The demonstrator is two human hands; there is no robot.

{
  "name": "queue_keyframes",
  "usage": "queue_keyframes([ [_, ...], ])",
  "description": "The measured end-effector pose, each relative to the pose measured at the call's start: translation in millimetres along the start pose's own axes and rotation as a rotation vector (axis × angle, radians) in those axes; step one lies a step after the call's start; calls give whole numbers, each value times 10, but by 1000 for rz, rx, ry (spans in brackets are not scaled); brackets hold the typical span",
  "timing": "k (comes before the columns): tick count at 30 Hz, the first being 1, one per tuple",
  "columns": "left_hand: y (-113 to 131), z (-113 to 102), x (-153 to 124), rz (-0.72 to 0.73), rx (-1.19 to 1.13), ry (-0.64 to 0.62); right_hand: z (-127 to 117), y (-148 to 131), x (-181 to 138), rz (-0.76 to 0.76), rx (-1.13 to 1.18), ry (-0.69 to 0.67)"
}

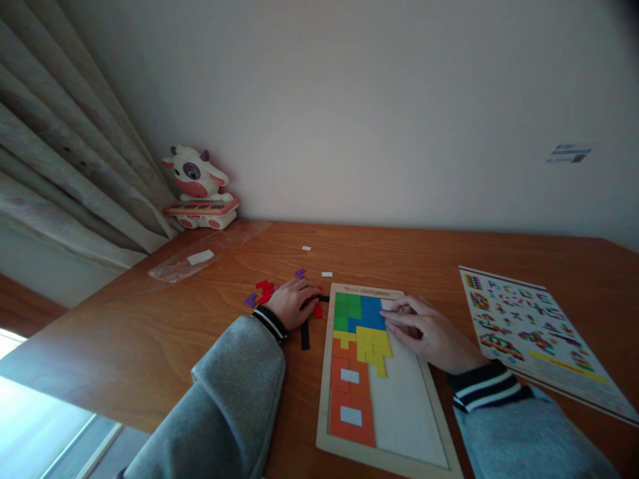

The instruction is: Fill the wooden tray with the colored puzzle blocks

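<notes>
My left hand rests low on the table over loose puzzle pieces, thumb apart from the fingers. A black piece shows past its fingertips, and a black bar lies below it. My right hand reaches over the wooden puzzle tray, thumb and forefinger closed at the right edge of a blue piece. Green pieces fill the tray's top left corner. Yellow pieces sit below the blue, and orange pieces run down the left side. My fingers partly hide the tray's upper right.
Red pieces and purple pieces lie left of the tray. A printed pattern sheet is at right. Clear plastic wrap and small white papers lie behind. A cow toy keyboard stands at the back left.
</notes>
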State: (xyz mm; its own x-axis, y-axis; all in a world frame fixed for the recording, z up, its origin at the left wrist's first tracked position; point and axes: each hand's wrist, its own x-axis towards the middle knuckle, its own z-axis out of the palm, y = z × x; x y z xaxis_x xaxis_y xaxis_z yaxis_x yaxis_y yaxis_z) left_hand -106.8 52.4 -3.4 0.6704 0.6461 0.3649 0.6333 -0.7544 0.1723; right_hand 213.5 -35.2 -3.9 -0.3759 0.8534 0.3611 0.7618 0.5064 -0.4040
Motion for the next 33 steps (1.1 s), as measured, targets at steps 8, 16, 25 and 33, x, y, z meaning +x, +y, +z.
queue_keyframes([
  [8,-6,-8,8,-5,8,57,10,-20,24,39,46,90],
  [16,-29,7,-6,-72,24,39,31,-11,25,33,64,101],
  [25,-93,23,0,-83,47,20,15,-38,34,25,71,123],
  [33,-38,-14,16,-97,15,52,26,-26,31,30,64,113],
])
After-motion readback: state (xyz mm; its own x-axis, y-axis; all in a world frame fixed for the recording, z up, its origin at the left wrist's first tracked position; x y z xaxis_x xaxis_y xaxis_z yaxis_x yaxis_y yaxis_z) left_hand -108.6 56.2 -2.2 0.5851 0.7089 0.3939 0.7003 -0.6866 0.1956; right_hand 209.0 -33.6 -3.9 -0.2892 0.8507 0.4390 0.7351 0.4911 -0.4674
